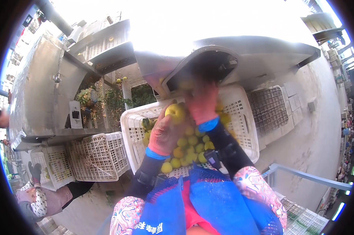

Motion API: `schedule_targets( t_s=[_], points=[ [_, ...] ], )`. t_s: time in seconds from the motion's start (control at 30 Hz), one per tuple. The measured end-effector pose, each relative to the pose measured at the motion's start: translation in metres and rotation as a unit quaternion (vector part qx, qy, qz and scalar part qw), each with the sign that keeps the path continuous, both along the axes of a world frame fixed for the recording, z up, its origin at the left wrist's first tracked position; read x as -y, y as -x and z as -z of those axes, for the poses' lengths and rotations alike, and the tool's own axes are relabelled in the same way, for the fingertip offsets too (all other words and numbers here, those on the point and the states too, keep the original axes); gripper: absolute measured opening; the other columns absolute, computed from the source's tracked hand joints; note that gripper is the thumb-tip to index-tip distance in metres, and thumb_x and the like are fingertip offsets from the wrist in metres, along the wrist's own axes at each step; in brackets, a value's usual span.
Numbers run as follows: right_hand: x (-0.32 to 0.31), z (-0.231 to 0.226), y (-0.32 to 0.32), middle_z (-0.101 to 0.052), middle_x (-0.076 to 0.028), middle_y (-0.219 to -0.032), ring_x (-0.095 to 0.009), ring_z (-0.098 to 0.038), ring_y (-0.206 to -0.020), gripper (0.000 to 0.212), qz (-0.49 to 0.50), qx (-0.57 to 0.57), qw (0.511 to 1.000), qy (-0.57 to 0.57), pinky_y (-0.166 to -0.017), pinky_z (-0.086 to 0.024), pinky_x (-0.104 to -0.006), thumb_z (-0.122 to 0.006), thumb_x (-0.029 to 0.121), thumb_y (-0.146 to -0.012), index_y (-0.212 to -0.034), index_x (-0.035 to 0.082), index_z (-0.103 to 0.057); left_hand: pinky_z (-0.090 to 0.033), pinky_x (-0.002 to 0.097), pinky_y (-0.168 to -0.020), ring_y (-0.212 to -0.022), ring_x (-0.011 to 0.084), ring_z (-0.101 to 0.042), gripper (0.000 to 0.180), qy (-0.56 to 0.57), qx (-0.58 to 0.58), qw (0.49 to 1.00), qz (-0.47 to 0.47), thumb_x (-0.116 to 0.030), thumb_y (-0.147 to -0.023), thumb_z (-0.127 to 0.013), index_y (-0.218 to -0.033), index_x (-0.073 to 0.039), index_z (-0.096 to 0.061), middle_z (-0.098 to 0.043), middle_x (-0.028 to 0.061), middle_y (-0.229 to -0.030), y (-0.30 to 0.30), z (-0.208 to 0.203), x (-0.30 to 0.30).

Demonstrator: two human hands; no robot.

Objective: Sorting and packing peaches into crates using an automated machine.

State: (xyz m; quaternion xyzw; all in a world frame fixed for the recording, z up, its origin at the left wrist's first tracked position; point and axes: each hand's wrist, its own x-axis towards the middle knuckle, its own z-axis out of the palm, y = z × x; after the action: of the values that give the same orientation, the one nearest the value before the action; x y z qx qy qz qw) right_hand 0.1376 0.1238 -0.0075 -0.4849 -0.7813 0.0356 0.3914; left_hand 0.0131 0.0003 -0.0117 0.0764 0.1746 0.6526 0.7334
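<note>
My left hand (163,135), in a reddish glove with a blue cuff, is closed around a round yellow apple-like fruit (177,112) with a dimple facing up. My right hand (202,103), gloved alike, reaches to the mouth of a metal chute (227,58). Motion smears its fingers, so what they hold, if anything, does not show. Beneath both hands stands a white plastic crate (245,117) with slotted walls. Many yellow-green fruits (190,149) lie inside it, and some green leaves show at its left side.
Left of the crate are other white crates (98,156) and a large metal machine housing (36,86). A co-worker (40,196) is at the lower left. A dark grid crate (267,107) lies at right, beyond which a blue rail (310,176) crosses. Leafy debris (94,103) lies by the machine.
</note>
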Motion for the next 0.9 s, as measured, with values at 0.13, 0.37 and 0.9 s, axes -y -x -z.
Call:
schedule_targets(
  t_s=[0.13, 0.37, 0.9],
  points=[
    [-0.014, -0.024, 0.012, -0.066, -0.02, -0.114, -0.04, -0.062, -0.105, 0.051, 0.105, 0.263, 0.958, 0.05, -0.09, -0.047, -0.0522, -0.077, 0.025, -0.08, -0.122, 0.002, -0.061, -0.039, 0.0457, -0.113, -0.13, 0.028, -0.051, 0.065, -0.008, -0.042, 0.999, 0.02, -0.025, -0.094, -0.067, -0.149, -0.004, -0.04, -0.052, 0.0134, -0.141, 0.002, -0.002, 0.001],
    [0.063, -0.041, -0.008, -0.067, -0.019, -0.113, -0.041, -0.062, -0.105, 0.071, -0.159, -0.066, 0.975, 0.138, -0.09, -0.05, -0.0488, -0.084, 0.031, -0.07, -0.129, 0.002, -0.058, -0.046, 0.0417, -0.105, -0.123, 0.0221, -0.057, 0.058, -0.017, -0.114, 0.992, 0.049, -0.026, -0.101, -0.057, -0.151, -0.004, -0.038, -0.056, 0.0103, -0.138, 0.015, 0.003, -0.002],
    [-0.024, -0.032, -0.009, -0.068, -0.016, -0.113, -0.037, -0.063, -0.103, 0.047, -0.11, -0.018, 0.99, -0.087, -0.089, -0.049, -0.0468, -0.075, 0.027, -0.082, -0.123, 0.007, -0.065, -0.039, 0.0568, -0.108, -0.14, 0.0392, -0.042, 0.075, -0.096, -0.835, 0.464, 0.281, -0.033, -0.078, -0.071, -0.148, -0.027, -0.047, -0.037, 0.0147, -0.158, -0.007, 0.227, 0.009]
  ],
)
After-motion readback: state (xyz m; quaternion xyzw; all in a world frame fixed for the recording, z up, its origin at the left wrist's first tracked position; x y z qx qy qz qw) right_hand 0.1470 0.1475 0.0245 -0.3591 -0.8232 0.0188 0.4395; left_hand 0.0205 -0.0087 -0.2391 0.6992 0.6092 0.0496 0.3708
